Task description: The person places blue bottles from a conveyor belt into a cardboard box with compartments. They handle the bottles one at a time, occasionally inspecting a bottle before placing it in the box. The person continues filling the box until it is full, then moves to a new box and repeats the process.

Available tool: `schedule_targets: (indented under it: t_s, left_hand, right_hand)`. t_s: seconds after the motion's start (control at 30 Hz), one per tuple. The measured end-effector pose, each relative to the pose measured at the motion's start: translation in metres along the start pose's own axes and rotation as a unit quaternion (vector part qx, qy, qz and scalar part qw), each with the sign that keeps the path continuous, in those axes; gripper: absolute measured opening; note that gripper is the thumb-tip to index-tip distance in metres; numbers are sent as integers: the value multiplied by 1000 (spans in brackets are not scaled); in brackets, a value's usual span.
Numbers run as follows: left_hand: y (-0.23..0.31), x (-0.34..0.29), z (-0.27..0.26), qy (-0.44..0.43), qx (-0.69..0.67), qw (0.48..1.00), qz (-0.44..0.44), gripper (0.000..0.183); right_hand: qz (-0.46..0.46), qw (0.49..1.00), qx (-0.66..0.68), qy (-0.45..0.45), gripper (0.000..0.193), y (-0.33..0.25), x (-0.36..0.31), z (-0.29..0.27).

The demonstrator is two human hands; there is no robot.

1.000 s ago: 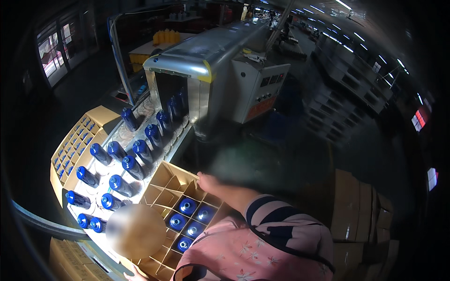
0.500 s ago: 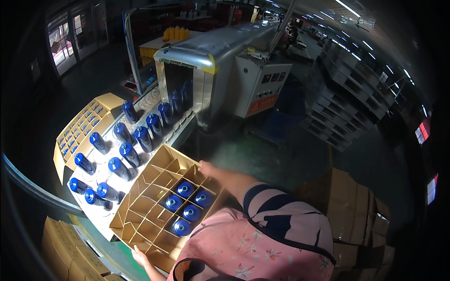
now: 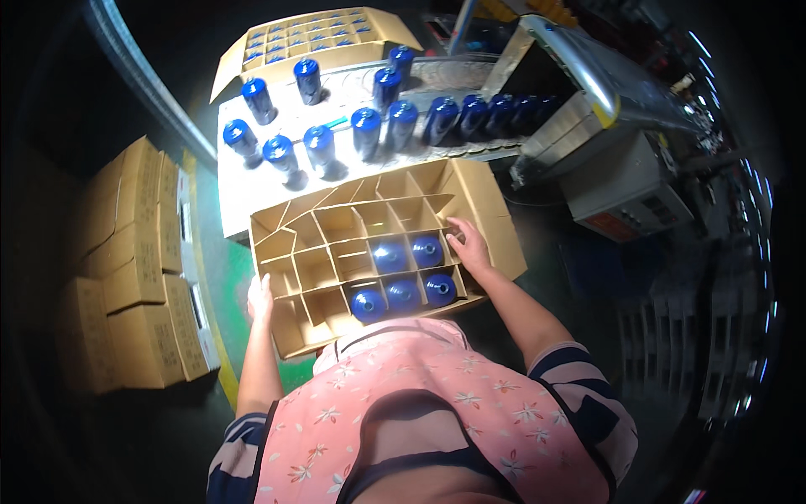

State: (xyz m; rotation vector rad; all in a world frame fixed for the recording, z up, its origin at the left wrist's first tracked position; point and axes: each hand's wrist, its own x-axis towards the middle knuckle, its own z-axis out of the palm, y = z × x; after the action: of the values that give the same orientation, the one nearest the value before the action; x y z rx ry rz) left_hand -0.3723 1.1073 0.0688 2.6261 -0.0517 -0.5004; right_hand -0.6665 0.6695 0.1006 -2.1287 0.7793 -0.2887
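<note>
Right in front of me is an open cardboard box (image 3: 323, 340), split by cardboard dividers (image 3: 340, 220) into many cells. Several blue bottles (image 3: 427, 250) stand in the cells at its near right, their tops facing up; the other cells hold none that I can see. My left hand (image 3: 259, 298) grips the box's left wall from outside, some fingers hidden. On the right side, my right hand (image 3: 470, 245) has its fingers hooked over the inner edge by the dividers. Beyond the box, several more blue bottles (image 3: 320, 149) stand upright on a white table (image 3: 238, 195).
A second divided box (image 3: 231, 71) full of blue bottles sits at the table's far side. A belt (image 3: 495, 144) carries bottles by a metal tunnel machine (image 3: 579, 63) with a control cabinet (image 3: 625, 189). Stacked cartons (image 3: 138, 269) stand at left, pallets (image 3: 688, 336) at right.
My view has swung round, so the box now lies nearly square before me. My right hand has shifted from the box's far corner to its right side; the left still holds the left wall.
</note>
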Motion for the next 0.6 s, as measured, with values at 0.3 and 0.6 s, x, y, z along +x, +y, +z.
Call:
schedule_targets:
  t_s: [0.3, 0.6]
  left_hand:
    - [39, 3, 9, -13, -23, 1000, -16, 44]
    - [111, 71, -3, 33, -255, 966, 32, 51]
  right_hand:
    - [-47, 997, -37, -53, 42, -12, 50, -30]
    - [39, 966, -70, -248, 39, -32, 53, -41]
